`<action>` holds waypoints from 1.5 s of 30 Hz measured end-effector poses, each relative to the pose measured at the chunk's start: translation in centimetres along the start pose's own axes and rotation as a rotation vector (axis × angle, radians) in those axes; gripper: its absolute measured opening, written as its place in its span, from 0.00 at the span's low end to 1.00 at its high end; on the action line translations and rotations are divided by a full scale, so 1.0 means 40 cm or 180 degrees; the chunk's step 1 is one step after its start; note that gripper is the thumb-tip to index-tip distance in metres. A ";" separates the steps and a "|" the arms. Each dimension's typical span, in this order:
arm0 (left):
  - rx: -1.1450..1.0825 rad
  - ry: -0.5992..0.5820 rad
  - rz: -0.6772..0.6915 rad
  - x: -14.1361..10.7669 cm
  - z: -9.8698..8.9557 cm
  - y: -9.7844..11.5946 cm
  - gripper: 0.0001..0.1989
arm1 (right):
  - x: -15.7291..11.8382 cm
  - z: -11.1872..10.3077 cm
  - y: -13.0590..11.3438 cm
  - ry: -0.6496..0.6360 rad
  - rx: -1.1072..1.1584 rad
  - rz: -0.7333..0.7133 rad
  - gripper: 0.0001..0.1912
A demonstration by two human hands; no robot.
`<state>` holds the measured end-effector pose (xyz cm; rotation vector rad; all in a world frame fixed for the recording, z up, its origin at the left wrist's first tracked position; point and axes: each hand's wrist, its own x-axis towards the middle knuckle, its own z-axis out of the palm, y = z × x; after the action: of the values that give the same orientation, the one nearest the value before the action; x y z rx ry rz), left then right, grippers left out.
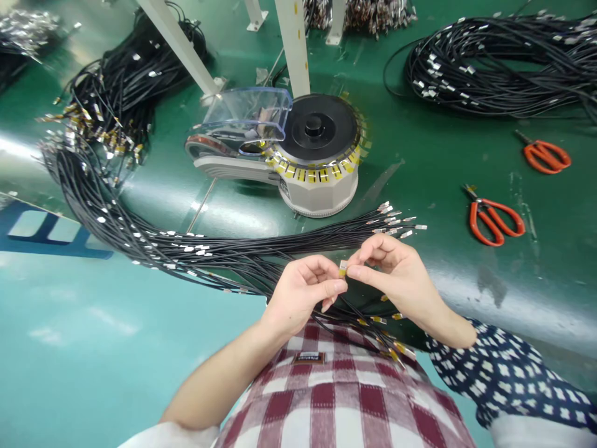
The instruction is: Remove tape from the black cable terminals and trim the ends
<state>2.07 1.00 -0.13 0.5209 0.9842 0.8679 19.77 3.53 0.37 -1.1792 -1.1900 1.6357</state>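
My left hand [303,291] pinches a black cable near its small metal end [343,267], which has a bit of yellow tape on it. Thumb and forefinger of my right hand [394,274] close on the other side of that same end. Behind my hands a long bundle of black cables [252,246] runs across the table edge, its silvery ends just beyond my right hand. More cables with yellow-taped ends [380,322] hang over my checked apron. A round tape dispenser [319,193] with yellow pieces around its rim stands behind the bundle.
Two red-handled cutters [495,221] [545,155] lie on the green table [420,168] at right. A coil of black cables [485,68] is at the back right, another cable pile [125,81] at the back left. White metal posts [293,50] stand behind the dispenser.
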 end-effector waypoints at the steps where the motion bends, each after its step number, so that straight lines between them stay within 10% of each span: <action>1: -0.0033 0.0014 -0.0011 0.001 0.000 0.000 0.15 | 0.000 0.001 0.000 0.0042 0.0022 0.0032 0.15; 27: 0.0543 0.0280 0.0403 -0.003 -0.014 -0.001 0.13 | 0.005 0.044 0.004 -0.0062 0.0205 -0.0204 0.19; 36: 0.0431 -0.0041 0.0294 -0.006 -0.030 0.009 0.10 | 0.068 0.014 -0.008 -0.0940 0.0339 0.0170 0.20; 45: 0.0117 -0.0523 -0.0081 0.016 -0.063 0.022 0.12 | 0.088 0.028 -0.023 -0.0832 0.0188 0.0102 0.20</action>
<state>-0.32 2.03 -0.98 0.6004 0.8561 0.7728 17.83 6.78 0.58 -0.9734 -1.2780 1.8795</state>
